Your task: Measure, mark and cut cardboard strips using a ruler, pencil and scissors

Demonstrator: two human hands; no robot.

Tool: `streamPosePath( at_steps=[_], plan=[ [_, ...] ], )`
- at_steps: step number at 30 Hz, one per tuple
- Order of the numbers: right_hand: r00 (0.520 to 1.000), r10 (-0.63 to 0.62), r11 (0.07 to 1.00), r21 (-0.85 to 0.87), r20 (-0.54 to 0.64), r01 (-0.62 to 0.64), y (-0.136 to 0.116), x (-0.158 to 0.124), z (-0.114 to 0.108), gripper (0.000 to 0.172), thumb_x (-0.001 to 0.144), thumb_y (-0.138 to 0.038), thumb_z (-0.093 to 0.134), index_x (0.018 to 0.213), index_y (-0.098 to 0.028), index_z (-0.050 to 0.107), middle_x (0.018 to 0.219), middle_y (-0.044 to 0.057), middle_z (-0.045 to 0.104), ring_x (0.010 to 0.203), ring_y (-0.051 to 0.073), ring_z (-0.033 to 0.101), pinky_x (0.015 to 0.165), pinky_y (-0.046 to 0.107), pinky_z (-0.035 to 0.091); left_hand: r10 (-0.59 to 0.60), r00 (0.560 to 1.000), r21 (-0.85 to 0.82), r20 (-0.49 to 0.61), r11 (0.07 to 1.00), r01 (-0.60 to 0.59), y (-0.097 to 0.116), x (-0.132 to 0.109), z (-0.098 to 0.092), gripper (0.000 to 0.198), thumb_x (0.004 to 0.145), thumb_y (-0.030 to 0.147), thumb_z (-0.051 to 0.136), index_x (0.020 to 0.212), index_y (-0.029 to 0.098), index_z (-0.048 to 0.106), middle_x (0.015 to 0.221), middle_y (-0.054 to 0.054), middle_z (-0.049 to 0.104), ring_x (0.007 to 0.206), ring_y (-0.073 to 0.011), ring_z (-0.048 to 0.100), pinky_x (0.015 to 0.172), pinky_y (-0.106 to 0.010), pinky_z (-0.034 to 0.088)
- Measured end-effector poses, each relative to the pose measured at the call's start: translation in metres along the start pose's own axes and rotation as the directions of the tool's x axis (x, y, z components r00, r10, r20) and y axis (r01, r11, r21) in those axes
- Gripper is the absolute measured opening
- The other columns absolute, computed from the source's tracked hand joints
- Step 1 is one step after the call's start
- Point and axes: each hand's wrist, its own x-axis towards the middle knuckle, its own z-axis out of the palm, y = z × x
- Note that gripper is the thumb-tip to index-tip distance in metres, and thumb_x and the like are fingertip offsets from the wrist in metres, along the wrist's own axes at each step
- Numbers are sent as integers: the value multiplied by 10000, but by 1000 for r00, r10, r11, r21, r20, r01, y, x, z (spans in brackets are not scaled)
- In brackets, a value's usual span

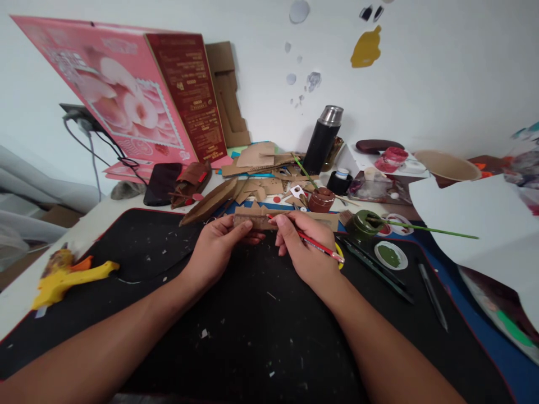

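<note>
While 2 bare forearms reach across the black desk mat (252, 325), the work sits at its far edge, where a narrow brown cardboard strip (260, 223) is held between the hands. The right hand (307, 261) has its thumb and fingers drawn close around a red pencil (315, 243), its point at the strip's upper face. The left hand (217, 244) pinches the strip's left end, thumb on top and fingers behind or beneath; how firmly, I cannot tell. To mark well, I'd judge, the strip wants to be pressed flat against the mat rather than held up, with the left thumb clear of the pencil's path and light strokes, since corrugated board dents easily.

As for writing, the biggest carrier is the pink carton (130, 106), with pale lettering over a fruit or petal picture, too blurred to read. Its dark red side panel (185, 95) bears many rows of small gold characters, also illegible. The black thermos (320, 143) with the silver cap shows no label on this side. Nor can I make out a name on the yellow glue gun (63, 280). Any print along the pencil is too small to tell.
</note>
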Motion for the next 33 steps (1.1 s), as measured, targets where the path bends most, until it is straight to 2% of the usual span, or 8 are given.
streamPosePath(
  at_steps=[12, 17, 22, 28, 33],
  plan=[
    [999, -47, 999, 3, -7, 47, 0, -1, 1, 347, 1100, -470, 599, 955, -208, 773, 659, -29, 685, 505, 102, 650, 521, 233, 490, -2, 999, -24, -34, 1000, 1, -2, 2, -1, 405, 746, 476, 957, 962, 149, 853, 935, -125, 849, 760, -221, 788, 745, -321, 653],
    [998, -54, 998, 33, -41, 55, 0, -2, -1, 368, 1103, -483, 594, 947, -206, 779, 667, -23, 686, 502, 104, 651, 528, 230, 502, 9, 993, -80, -121, 997, -19, 0, 6, -4, 377, 714, 442, 974, 901, 149, 829, 860, -99, 833, 731, -210, 780, 727, -310, 644],
    [995, -29, 998, 49, -91, 34, 2, 0, -1, 396, 1099, -519, 590, 975, -203, 793, 653, -16, 677, 486, 113, 652, 498, 226, 496, 99, 968, -149, -232, 979, -136, 11, 13, -8, 366, 680, 408, 990, 882, 161, 810, 858, -71, 833, 739, -213, 788, 691, -297, 640],
    [1000, 16, 997, 74, 2, -16, 2, 1, -1, 413, 1082, -525, 595, 912, -199, 783, 616, -20, 665, 450, 110, 624, 484, 223, 481, 114, 939, -258, -326, 944, -205, 23, 21, -15, 329, 638, 326, 1012, 819, 174, 784, 801, -43, 820, 733, -214, 802, 670, -278, 650],
    [991, 119, 980, 155, 61, -127, 13, 5, 3, 501, 1051, -644, 594, 916, -196, 774, 657, -6, 674, 479, 114, 630, 465, 215, 458, 84, 950, -303, -300, 936, -178, 23, 18, -16, 347, 615, 321, 1033, 806, 166, 789, 827, -64, 830, 743, -212, 803, 685, -272, 658]
  ],
)
